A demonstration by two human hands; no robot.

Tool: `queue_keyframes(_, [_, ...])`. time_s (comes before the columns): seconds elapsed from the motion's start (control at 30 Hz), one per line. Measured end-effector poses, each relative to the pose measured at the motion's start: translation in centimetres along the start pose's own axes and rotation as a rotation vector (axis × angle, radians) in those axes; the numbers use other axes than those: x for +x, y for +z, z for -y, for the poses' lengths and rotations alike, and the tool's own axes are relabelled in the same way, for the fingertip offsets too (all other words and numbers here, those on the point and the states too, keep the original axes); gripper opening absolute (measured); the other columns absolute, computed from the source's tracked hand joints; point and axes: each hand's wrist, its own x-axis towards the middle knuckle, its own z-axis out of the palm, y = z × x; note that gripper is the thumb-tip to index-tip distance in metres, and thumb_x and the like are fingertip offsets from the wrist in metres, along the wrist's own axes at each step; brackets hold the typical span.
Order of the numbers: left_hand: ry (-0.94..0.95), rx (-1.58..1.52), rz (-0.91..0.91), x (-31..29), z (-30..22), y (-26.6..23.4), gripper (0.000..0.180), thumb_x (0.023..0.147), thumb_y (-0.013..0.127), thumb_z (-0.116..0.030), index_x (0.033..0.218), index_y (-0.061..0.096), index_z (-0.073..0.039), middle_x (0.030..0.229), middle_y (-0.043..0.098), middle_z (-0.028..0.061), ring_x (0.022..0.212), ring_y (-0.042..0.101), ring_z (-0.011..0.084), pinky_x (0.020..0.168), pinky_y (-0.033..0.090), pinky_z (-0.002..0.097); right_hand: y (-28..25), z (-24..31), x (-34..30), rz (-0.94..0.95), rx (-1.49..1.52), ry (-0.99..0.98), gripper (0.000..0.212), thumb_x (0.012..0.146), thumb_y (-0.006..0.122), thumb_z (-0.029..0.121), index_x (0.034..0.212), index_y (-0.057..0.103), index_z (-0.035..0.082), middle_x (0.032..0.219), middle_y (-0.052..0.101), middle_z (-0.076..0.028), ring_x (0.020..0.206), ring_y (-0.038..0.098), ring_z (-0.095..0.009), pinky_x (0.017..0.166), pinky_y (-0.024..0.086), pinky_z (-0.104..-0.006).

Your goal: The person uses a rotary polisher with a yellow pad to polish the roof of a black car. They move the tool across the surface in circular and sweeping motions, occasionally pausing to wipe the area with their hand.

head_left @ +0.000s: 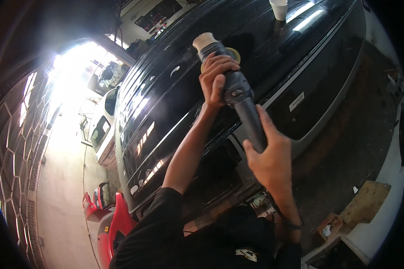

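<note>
Both hands grip a dark grey power polisher [249, 121] with a yellowish pad [236, 54] partly showing behind its head. My left hand [216, 78] wraps around the head end, fingers over the top. Lower down, my right hand [274, 157] closes around the long rear handle. A pale, tan piece [205, 41] sits at the tool's far end. Beneath the polisher lies the glossy black roof [184, 98] of a vehicle. Where the pad meets the roof is mostly hidden by the tool and my left hand. A few whitish smears [175, 70] mark the black surface.
A white cup [279, 10] stands on the roof at the far side. Along the right runs the vehicle's dark side window [318, 103]. Red body parts [116, 228] and a white vehicle [104, 127] are at the left. A flat brown board [366, 201] lies lower right.
</note>
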Motion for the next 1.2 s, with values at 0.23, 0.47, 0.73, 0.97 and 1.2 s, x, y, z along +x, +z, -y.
queue_keyframes(0.23, [-0.041,0.068,0.001,-0.9,-2.3,-0.5,0.058,0.097,0.040,-0.049,0.102,0.077,-0.004,0.107,0.077,0.0146,0.117,0.068,0.0354,0.121,0.030,0.0549,-1.2,-1.5,-0.5,0.097,0.088,-0.049,0.076,0.085,0.076,0.000,0.156,0.052,0.005,0.130,0.071,-0.029,0.117,0.073,-0.044,0.108,0.055,-0.0470])
queue_keyframes(0.47, [-0.150,0.369,-0.121,-9.3,-7.0,-9.5,0.064,0.104,0.035,-0.049,0.102,0.078,-0.002,0.108,0.078,0.0152,0.118,0.068,0.0354,0.121,0.032,0.0550,1.2,0.8,-3.6,0.453,0.200,-0.018,0.082,0.082,0.073,0.003,0.160,0.047,0.009,0.116,0.073,-0.033,0.109,0.074,-0.045,0.101,0.057,-0.0455])
queue_keyframes(0.73, [-0.447,0.583,-0.480,-15.3,-14.9,-15.8,0.046,0.106,0.044,-0.036,0.117,0.069,0.001,0.115,0.075,0.0161,0.123,0.066,0.0346,0.122,0.034,0.0552,7.7,2.3,-6.3,0.671,0.297,-0.117,0.083,0.082,0.071,0.003,0.161,0.045,0.010,0.110,0.072,-0.033,0.097,0.074,-0.046,0.086,0.058,-0.0410])
queue_keyframes(0.97, [-1.141,-0.897,-0.969,-13.5,-18.6,-9.1,0.048,0.099,0.067,-0.031,0.132,0.053,0.002,0.124,0.067,0.0211,0.124,0.065,0.0352,0.115,0.048,0.0523,4.9,2.8,-5.9,0.637,0.196,0.003,0.080,0.082,0.072,0.004,0.159,0.048,0.009,0.111,0.071,-0.034,0.103,0.076,-0.043,0.089,0.057,-0.0399])
queue_keyframes(1.2, [-1.027,-1.399,-0.811,-7.0,-11.4,-0.8,0.055,0.085,0.076,-0.028,0.124,0.056,0.005,0.108,0.068,0.0183,0.102,0.070,0.0306,0.107,0.054,0.0501,0.2,0.9,-2.3,0.325,0.171,0.012,0.078,0.080,0.070,0.003,0.156,0.051,0.004,0.132,0.070,-0.026,0.125,0.070,-0.030,0.107,0.049,-0.0360])
